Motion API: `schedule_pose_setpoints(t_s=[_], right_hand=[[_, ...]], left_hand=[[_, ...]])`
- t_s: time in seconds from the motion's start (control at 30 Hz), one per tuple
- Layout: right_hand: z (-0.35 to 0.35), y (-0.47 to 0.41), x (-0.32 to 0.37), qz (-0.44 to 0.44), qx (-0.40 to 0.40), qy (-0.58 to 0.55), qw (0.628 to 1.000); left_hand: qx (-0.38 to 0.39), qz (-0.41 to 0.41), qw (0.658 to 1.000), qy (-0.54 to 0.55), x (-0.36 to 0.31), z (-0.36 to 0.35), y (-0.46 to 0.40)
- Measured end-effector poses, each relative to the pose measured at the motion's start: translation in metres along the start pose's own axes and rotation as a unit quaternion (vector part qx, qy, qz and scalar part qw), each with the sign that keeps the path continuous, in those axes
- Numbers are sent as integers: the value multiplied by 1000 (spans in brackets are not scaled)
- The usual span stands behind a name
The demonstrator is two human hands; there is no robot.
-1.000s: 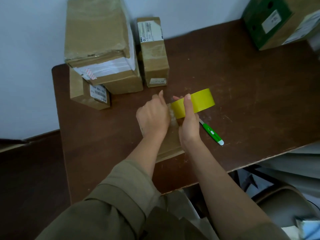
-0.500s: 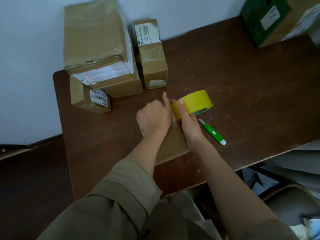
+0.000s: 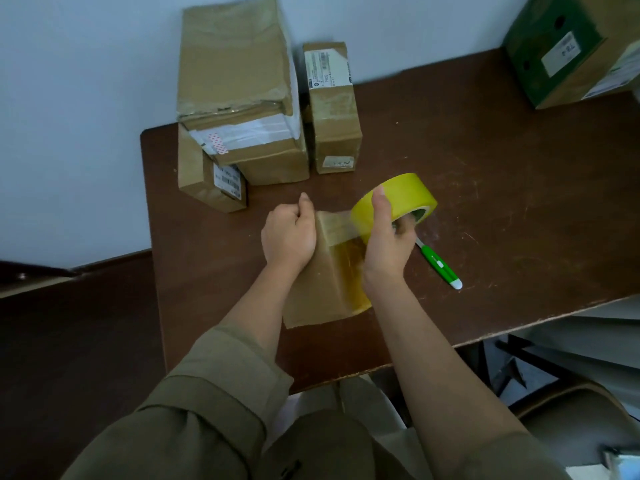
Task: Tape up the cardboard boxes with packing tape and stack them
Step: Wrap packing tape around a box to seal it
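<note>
The right hand curls round the yellow packing tape roll, thumb over its outer face and fingers hooked into the core. The left hand is fisted, pressing the tape's free end against the far end of the small cardboard box at the near table edge. A clear strip stretches taut between them. The box looks light and stiff, likely to slide unless pinned; the film is thin, sticky and prone to wrinkling. A green box cutter lies just beside. Taped boxes stand stacked behind.
</note>
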State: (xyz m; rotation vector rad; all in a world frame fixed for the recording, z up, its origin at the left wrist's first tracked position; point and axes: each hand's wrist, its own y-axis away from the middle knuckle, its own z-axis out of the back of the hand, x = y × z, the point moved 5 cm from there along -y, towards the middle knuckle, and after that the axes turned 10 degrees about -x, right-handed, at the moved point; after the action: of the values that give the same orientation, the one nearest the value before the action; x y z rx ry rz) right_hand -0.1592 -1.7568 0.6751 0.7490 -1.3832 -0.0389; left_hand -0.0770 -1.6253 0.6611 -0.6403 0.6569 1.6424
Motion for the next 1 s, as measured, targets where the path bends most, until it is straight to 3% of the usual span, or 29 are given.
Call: schedule_pose_setpoints(t_s=[0.1, 0.33, 0.43, 0.5, 0.63, 0.7, 0.8, 0.9, 1.0], right_hand=[[-5, 8, 5, 80, 31, 36, 996], [-19, 17, -20, 53, 107, 110, 987], [-23, 20, -18, 64, 157, 135, 976], [-21, 20, -16, 75, 143, 141, 977], [-18, 29, -5, 89, 91, 144, 981], [-17, 34, 5, 130, 72, 140, 979], [-19, 40, 20, 197, 58, 169, 964], [-20, 42, 25, 173, 85, 192, 962], [-18, 46, 26, 110, 125, 228, 959]], left_hand=[[-1, 38, 997, 74, 15, 7, -4], [-3, 93, 963, 252, 40, 10, -3], [-5, 86, 963, 254, 45, 13, -3], [10, 69, 975, 211, 39, 16, -1], [-1, 38, 999, -33, 18, 33, -1], [33, 63, 997, 13, 6, 41, 3], [108, 141, 966, 189, -2, 41, 18], [210, 159, 949, 173, 5, 27, 40], [216, 181, 945, 165, 16, 21, 48]])
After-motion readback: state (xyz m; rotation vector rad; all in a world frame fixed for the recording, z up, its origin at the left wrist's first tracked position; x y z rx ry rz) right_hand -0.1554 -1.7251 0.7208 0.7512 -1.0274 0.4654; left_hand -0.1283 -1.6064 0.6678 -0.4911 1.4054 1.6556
